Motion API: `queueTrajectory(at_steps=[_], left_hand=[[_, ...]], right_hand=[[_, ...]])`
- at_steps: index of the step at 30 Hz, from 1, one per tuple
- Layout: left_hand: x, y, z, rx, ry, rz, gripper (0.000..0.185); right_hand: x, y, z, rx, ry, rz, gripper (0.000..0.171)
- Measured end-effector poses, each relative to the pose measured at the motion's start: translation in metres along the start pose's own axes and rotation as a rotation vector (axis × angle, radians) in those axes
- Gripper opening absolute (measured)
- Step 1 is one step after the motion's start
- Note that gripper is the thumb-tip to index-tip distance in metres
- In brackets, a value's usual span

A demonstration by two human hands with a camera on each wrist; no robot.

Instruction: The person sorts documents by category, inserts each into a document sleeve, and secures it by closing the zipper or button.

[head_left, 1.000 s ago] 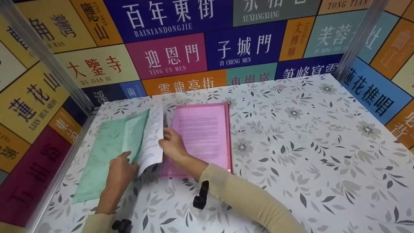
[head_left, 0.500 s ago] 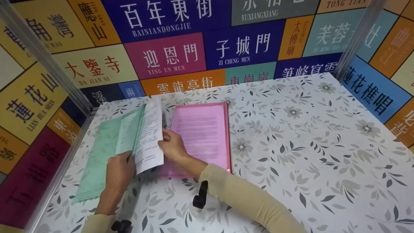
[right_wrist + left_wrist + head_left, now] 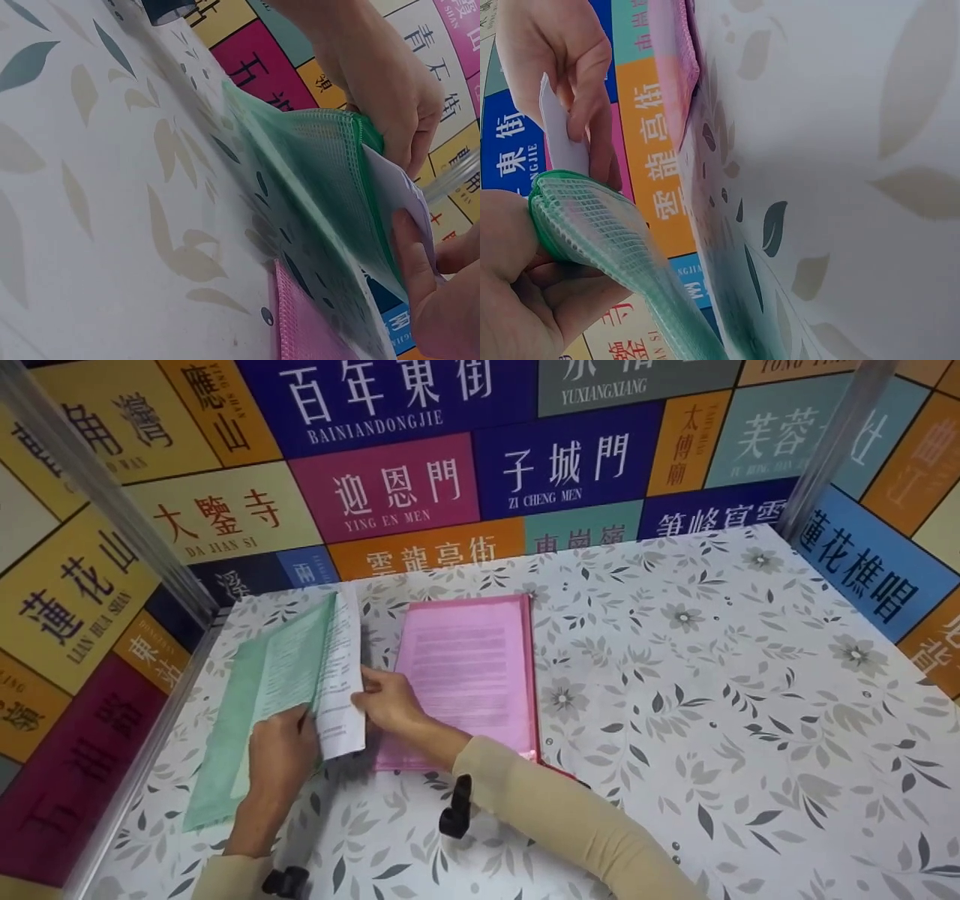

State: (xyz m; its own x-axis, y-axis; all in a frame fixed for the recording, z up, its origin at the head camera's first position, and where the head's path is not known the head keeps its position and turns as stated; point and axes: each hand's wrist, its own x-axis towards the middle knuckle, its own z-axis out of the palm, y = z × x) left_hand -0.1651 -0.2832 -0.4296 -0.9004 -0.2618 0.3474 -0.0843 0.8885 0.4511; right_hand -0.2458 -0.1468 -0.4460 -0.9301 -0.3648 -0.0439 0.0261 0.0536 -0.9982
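A green mesh zip pouch [image 3: 225, 765] is lifted along its right edge, its left part lying on the table. My left hand [image 3: 281, 750] grips that edge near the lower corner, fingers curled round it in the left wrist view. White printed sheets [image 3: 341, 682] lie partly inside the pouch and stick out of its right side. My right hand [image 3: 390, 701] pinches the sheets' outer edge between thumb and fingers, as the right wrist view shows. Right of the green pouch, a pink zip pouch [image 3: 469, 660] with printed paper inside lies flat, partly under my right hand and forearm.
The table [image 3: 675, 720] has a white cover with grey leaves and flowers. Panels with coloured sign lettering [image 3: 390, 484] stand along its back and sides. Clear corner posts [image 3: 825, 457] rise at the back corners. A black strap piece [image 3: 455, 808] hangs from my right sleeve.
The sheets have moved left, further into the green pouch, with my right hand following. My left hand, loosely placed at first, has taken hold of the pouch's edge.
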Motion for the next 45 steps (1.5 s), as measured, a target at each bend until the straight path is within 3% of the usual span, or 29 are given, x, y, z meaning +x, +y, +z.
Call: queueTrajectory(at_steps=[9,17,22,25,29,32,35,39,45], left_hand=[[0.000,0.002,0.001,-0.001,0.002,0.066,0.018],[0.001,0.006,-0.001,0.046,0.023,0.041,0.016],[0.001,0.007,-0.001,0.073,0.019,0.050,0.018],[-0.001,0.009,-0.001,0.076,0.031,0.097,0.021],[-0.003,0.012,0.001,0.049,0.067,0.202,0.020],[-0.004,0.013,0.003,0.028,0.096,0.242,0.016],[-0.004,0.013,0.005,0.017,0.092,0.216,0.018],[-0.002,0.012,0.007,-0.012,0.033,0.145,0.022],[-0.001,0.009,0.006,-0.083,0.028,0.020,0.023]], right_hand=[[0.001,-0.004,0.001,-0.121,-0.037,-0.036,0.047],[0.004,-0.012,0.001,-0.039,-0.113,0.072,0.025],[0.006,-0.013,0.001,-0.064,-0.140,0.092,0.018],[0.007,-0.011,0.003,-0.061,-0.164,0.107,0.011],[0.008,-0.007,0.006,-0.038,-0.157,0.151,0.023],[0.007,-0.004,0.007,-0.017,-0.142,0.187,0.018],[0.007,-0.001,0.006,-0.005,-0.157,0.210,0.012],[0.006,0.001,0.001,-0.016,-0.172,0.196,0.016],[0.004,0.008,-0.007,0.002,-0.081,0.150,0.030]])
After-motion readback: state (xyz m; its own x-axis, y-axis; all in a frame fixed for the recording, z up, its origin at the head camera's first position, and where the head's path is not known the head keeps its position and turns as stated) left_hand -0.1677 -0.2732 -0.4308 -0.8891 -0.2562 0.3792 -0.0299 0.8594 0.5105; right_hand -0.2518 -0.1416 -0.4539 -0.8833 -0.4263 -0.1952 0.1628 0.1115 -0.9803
